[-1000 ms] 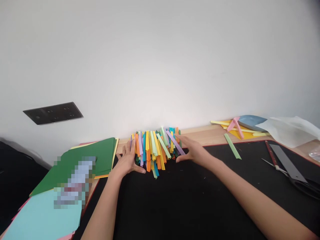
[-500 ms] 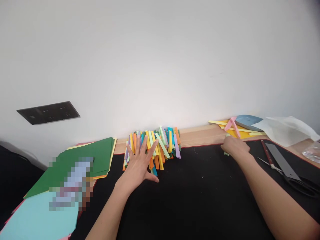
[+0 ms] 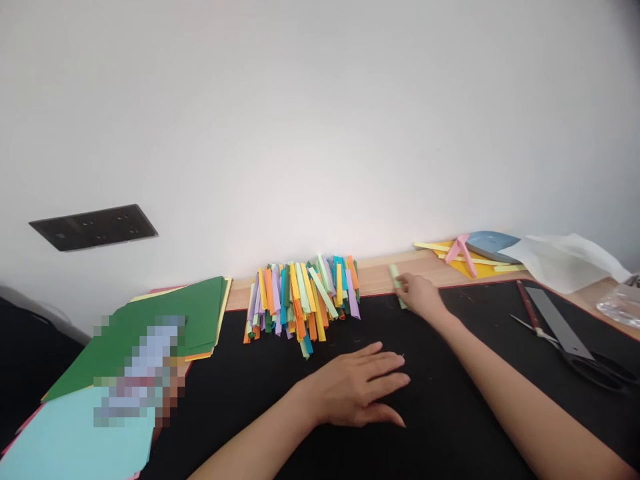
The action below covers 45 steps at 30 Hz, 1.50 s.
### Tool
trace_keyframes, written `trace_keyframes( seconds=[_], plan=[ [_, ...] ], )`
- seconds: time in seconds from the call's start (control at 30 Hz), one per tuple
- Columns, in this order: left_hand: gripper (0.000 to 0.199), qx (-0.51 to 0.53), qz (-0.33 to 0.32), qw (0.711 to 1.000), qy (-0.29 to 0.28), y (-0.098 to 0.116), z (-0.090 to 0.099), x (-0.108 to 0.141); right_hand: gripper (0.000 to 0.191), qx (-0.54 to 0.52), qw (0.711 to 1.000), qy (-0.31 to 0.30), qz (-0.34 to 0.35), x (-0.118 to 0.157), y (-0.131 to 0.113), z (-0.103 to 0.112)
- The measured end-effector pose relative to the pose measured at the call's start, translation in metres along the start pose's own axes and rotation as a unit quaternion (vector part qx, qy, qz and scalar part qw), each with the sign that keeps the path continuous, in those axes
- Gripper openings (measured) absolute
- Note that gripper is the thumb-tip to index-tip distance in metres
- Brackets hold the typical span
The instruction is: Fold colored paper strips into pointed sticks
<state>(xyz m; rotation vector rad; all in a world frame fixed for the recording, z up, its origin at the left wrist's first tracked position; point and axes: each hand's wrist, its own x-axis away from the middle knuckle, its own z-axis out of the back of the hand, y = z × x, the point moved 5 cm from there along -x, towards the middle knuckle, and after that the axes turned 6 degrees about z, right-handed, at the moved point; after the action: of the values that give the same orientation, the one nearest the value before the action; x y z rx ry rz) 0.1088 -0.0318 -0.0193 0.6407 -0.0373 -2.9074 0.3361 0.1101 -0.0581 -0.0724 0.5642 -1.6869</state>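
Observation:
My left hand (image 3: 360,387) is over the black mat (image 3: 300,447), palm down, its fingers spread and holding nothing. Farther right and back, my right hand (image 3: 419,293) has its fingers closed on a light green folded paper strip (image 3: 395,272), which lies across the mat's back edge. Beyond my left hand, a pile of folded paper strips (image 3: 300,293) in orange, yellow, purple, blue and green rests along that same edge, against the wall.
Green sheets (image 3: 165,313) and light blue sheets (image 3: 85,433) are stacked at the left. Scissors (image 3: 595,370), a metal ruler (image 3: 557,320) and a red-handled knife (image 3: 528,303) lie at the right. Behind them are a pink strip (image 3: 465,253), a blue-grey plate (image 3: 493,244) and a white sheet (image 3: 565,260).
My left hand has left the strip pile and moved right and nearer over the mat. My right hand has moved left with the light green strip.

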Motion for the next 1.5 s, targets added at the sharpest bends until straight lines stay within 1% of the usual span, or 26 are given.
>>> trace_keyframes(
  seconds=[0.07, 0.17, 0.23, 0.3, 0.37, 0.43, 0.5, 0.6, 0.67, 0.7, 0.73, 0.77, 0.8, 0.87, 0.9, 0.93, 0.97, 1.0, 1.07, 1.1, 1.2, 1.27, 1.33, 1.4, 1.43, 1.5],
  plan=[
    [0.053, 0.022, 0.038, 0.999, -0.018, -0.009, -0.001, 0.002, 0.029, -0.077, 0.995, -0.024, 0.053, 0.004, -0.025, -0.015],
    [0.054, 0.037, 0.105, 0.992, -0.056, -0.027, -0.003, 0.007, 0.028, -0.182, 0.973, -0.05, 0.135, 0.013, -0.063, -0.036],
    [0.052, 0.03, 0.162, 0.984, -0.069, -0.04, -0.003, 0.012, 0.032, -0.229, 0.957, -0.056, 0.169, 0.02, -0.082, -0.046],
    [0.049, 0.016, 0.217, 0.974, -0.069, -0.053, -0.002, 0.016, 0.04, -0.27, 0.944, -0.045, 0.184, 0.026, -0.093, -0.051],
    [0.048, 0.006, 0.242, 0.969, -0.055, -0.06, 0.001, 0.018, 0.05, -0.322, 0.93, -0.004, 0.176, 0.03, -0.097, -0.049],
    [0.046, 0.0, 0.223, 0.974, -0.027, -0.059, 0.005, 0.017, 0.058, -0.337, 0.924, 0.035, 0.175, 0.033, -0.1, -0.045],
    [0.037, -0.013, 0.164, 0.986, 0.01, -0.049, 0.009, 0.013, 0.06, -0.328, 0.923, 0.044, 0.195, 0.036, -0.107, -0.043],
    [0.023, -0.065, 0.041, 0.994, 0.072, -0.025, 0.019, 0.01, 0.062, -0.318, 0.92, 0.018, 0.227, 0.039, -0.121, -0.046],
    [0.019, -0.128, -0.025, 0.984, 0.12, -0.012, 0.028, 0.01, 0.063, -0.306, 0.921, -0.007, 0.241, 0.038, -0.128, -0.053],
    [0.021, -0.163, -0.034, 0.976, 0.139, -0.01, 0.034, 0.011, 0.064, -0.299, 0.921, -0.018, 0.249, 0.038, -0.131, -0.056],
    [0.023, -0.198, -0.02, 0.968, 0.156, -0.01, 0.04, 0.012, 0.064, -0.292, 0.921, -0.027, 0.255, 0.037, -0.133, -0.058],
    [0.026, -0.233, 0.016, 0.958, 0.164, -0.014, 0.046, 0.012, 0.064, -0.287, 0.921, -0.031, 0.26, 0.036, -0.133, -0.059],
    [0.031, -0.264, 0.066, 0.95, 0.155, -0.02, 0.051, 0.013, 0.065, -0.283, 0.922, -0.03, 0.263, 0.036, -0.132, -0.06],
    [0.049, -0.31, 0.161, 0.93, 0.112, -0.033, 0.056, 0.017, 0.068, -0.271, 0.924, -0.023, 0.268, 0.037, -0.128, -0.058],
    [0.057, -0.324, 0.191, 0.922, 0.088, -0.039, 0.055, 0.02, 0.072, -0.262, 0.925, -0.019, 0.274, 0.038, -0.125, -0.056],
    [0.063, -0.334, 0.204, 0.918, 0.07, -0.043, 0.053, 0.022, 0.077, -0.251, 0.925, -0.019, 0.285, 0.041, -0.124, -0.054],
    [0.064, -0.342, 0.2, 0.916, 0.059, -0.046, 0.05, 0.024, 0.085, -0.238, 0.924, -0.021, 0.3, 0.044, -0.124, -0.052],
    [0.061, -0.348, 0.183, 0.917, 0.06, -0.049, 0.046, 0.025, 0.093, -0.224, 0.922, -0.024, 0.315, 0.047, -0.125, -0.05],
    [0.05, -0.355, 0.132, 0.922, 0.074, -0.055, 0.037, 0.026, 0.104, -0.194, 0.92, -0.027, 0.339, 0.051, -0.128, -0.049],
    [0.044, -0.357, 0.111, 0.924, 0.08, -0.059, 0.033, 0.026, 0.107, -0.18, 0.92, -0.026, 0.348, 0.053, -0.131, -0.049],
    [0.033, -0.35, 0.072, 0.931, 0.075, -0.068, 0.025, 0.024, 0.102, -0.159, 0.919, -0.013, 0.36, 0.052, -0.137, -0.051],
    [0.03, -0.342, 0.058, 0.934, 0.088, -0.063, 0.029, 0.024, 0.095, -0.164, 0.919, -0.008, 0.358, 0.048, -0.137, -0.052],
    [0.03, -0.333, 0.067, 0.932, 0.125, -0.05, 0.039, 0.027, 0.091, -0.175, 0.919, -0.009, 0.352, 0.043, -0.135, -0.054],
    [0.037, -0.342, 0.1, 0.925, 0.135, -0.039, 0.047, 0.031, 0.094, -0.191, 0.924, -0.013, 0.332, 0.039, -0.13, -0.055],
    [0.042, -0.353, 0.122, 0.92, 0.119, -0.036, 0.048, 0.034, 0.096, -0.201, 0.928, -0.015, 0.314, 0.036, -0.127, -0.055],
    [0.051, -0.369, 0.158, 0.915, 0.046, -0.04, 0.044, 0.037, 0.099, -0.227, 0.934, -0.026, 0.275, 0.032, -0.123, -0.056]
  ],
)
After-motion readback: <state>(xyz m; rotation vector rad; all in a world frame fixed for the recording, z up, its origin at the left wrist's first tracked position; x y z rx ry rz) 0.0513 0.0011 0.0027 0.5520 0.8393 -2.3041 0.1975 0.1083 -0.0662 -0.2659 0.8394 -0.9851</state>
